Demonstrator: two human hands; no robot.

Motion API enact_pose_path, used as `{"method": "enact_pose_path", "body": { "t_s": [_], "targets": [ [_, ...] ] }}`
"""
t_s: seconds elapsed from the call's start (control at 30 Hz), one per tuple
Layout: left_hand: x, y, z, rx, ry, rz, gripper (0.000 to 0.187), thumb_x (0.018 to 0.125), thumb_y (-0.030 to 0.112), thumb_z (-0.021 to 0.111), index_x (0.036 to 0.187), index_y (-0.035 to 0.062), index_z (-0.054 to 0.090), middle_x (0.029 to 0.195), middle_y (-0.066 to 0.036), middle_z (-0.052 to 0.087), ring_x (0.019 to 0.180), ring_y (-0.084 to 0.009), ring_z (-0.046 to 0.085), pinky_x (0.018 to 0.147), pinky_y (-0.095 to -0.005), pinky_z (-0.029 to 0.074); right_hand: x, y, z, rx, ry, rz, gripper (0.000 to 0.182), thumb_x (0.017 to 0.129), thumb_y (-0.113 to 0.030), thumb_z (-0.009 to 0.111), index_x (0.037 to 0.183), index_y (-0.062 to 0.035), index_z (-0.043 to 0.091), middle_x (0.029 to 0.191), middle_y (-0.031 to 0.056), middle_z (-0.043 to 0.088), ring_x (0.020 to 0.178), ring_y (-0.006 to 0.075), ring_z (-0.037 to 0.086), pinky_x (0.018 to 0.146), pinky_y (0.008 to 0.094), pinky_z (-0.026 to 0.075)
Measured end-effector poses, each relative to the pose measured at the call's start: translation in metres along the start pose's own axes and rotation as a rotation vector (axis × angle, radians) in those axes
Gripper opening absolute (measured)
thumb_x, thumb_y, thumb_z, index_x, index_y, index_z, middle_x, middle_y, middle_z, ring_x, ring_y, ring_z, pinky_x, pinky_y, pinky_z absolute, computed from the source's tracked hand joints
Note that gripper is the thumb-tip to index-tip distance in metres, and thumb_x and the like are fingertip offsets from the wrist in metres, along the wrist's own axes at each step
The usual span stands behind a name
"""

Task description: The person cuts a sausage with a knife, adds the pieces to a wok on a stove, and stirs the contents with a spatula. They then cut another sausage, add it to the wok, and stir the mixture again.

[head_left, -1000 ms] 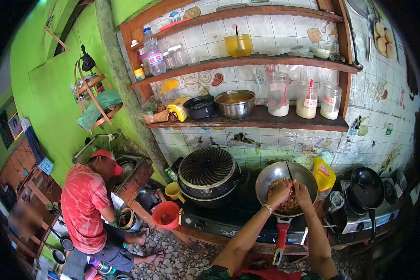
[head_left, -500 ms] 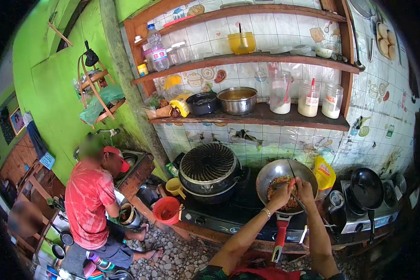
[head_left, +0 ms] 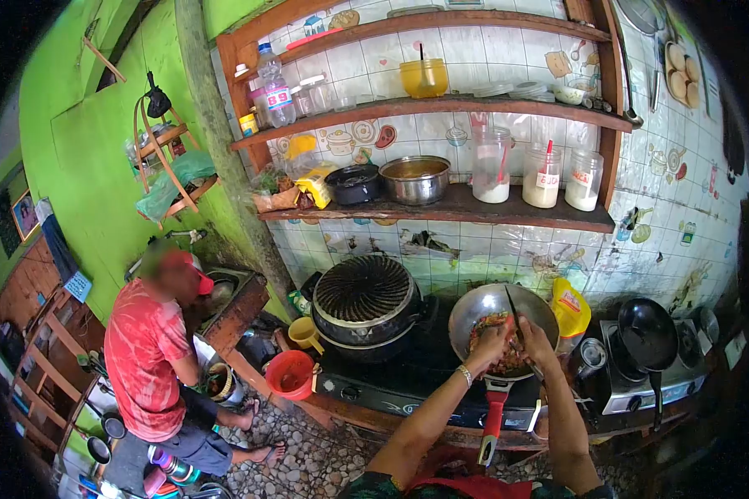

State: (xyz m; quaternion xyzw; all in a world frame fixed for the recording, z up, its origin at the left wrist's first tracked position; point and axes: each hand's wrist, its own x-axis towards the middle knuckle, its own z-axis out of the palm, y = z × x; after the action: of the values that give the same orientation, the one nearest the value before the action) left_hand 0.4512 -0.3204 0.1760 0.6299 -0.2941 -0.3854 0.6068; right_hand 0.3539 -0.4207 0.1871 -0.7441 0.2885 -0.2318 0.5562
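A metal wok (head_left: 471,309) with a red handle (head_left: 493,414) sits on the black stove (head_left: 391,378). Chopped, reddish mixed food (head_left: 508,363) lies in its bottom. Over the food, my left hand (head_left: 488,343) is closed, its fingers curled inward; I cannot tell what is in it. Close beside it, my right hand (head_left: 537,348) is wrapped round a slim, dark-ended utensil (head_left: 510,301) that points up toward the wok's far rim. Its lower part is hidden by the hands.
Left of the wok stands a big lidded black pot (head_left: 363,303), near a yellow dipper (head_left: 306,334) and red bucket (head_left: 291,374). A yellow pouch (head_left: 569,311) and black frying pan (head_left: 647,334) are to the right. A person in red (head_left: 146,358) bends by the sink.
My hands have shifted slightly against each other over the food, and the left sits a little lower. The whole view has moved slightly. The person at the left has leaned and turned a little.
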Motion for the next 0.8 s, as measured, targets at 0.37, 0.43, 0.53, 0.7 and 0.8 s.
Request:
{"method": "enact_pose_path", "body": {
  "t_s": [0.37,0.43,0.53,0.7,0.8],
  "targets": [
    [-0.005,0.013,-0.004,-0.014,-0.038,-0.110,0.048,0.083,0.058,0.035,0.079,0.0117,0.045,0.052,0.004,0.036,0.037,-0.0060,0.032,0.031,-0.0189,0.024,-0.006,0.003,0.006,-0.013,-0.034,-0.082,0.051,0.088,-0.047,0.037,0.113,-0.0044,0.048,0.062,0.0040,0.050,0.045,0.0119,0.046,0.040,0.0253,0.037],
    [-0.005,0.014,-0.002,-0.025,-0.034,-0.151,0.049,0.083,0.060,0.035,0.079,0.0120,0.045,0.052,0.005,0.036,0.037,-0.0055,0.031,0.032,-0.0187,0.023,0.014,0.031,0.006,-0.062,-0.021,-0.129,0.055,0.088,-0.047,0.037,0.119,-0.0038,0.046,0.066,0.0064,0.052,0.050,0.0142,0.050,0.045,0.0286,0.042],
    [-0.006,0.012,0.001,-0.012,-0.251,-0.242,0.050,0.081,0.062,0.036,0.080,0.0126,0.046,0.053,0.006,0.036,0.038,-0.0046,0.028,0.032,-0.0183,0.021,0.044,0.084,-0.002,-0.414,0.101,-0.582,0.055,0.087,-0.048,0.037,0.114,-0.0017,0.048,0.067,0.0065,0.053,0.050,0.0131,0.051,0.045,0.0266,0.042],
    [0.005,-0.007,-0.001,-0.135,-0.088,-0.158,0.053,0.080,0.063,0.036,0.085,0.0117,0.048,0.053,0.007,0.035,0.037,-0.0034,0.025,0.032,-0.0181,0.018,-0.006,-0.002,-0.003,0.267,-0.076,0.089,0.057,0.086,-0.052,0.038,0.111,-0.0031,0.050,0.072,0.0049,0.055,0.053,0.0110,0.053,0.042,0.0212,0.040],
    [0.010,-0.005,-0.017,-0.178,-0.146,-0.224,0.048,0.084,0.057,0.035,0.092,0.0114,0.046,0.054,0.006,0.034,0.038,-0.0034,0.026,0.032,-0.0167,0.018,-0.009,0.001,0.003,0.176,-0.100,0.018,0.056,0.085,-0.054,0.038,0.112,-0.0060,0.051,0.071,0.0042,0.056,0.054,0.0100,0.053,0.040,0.0211,0.039]
  ]
}}
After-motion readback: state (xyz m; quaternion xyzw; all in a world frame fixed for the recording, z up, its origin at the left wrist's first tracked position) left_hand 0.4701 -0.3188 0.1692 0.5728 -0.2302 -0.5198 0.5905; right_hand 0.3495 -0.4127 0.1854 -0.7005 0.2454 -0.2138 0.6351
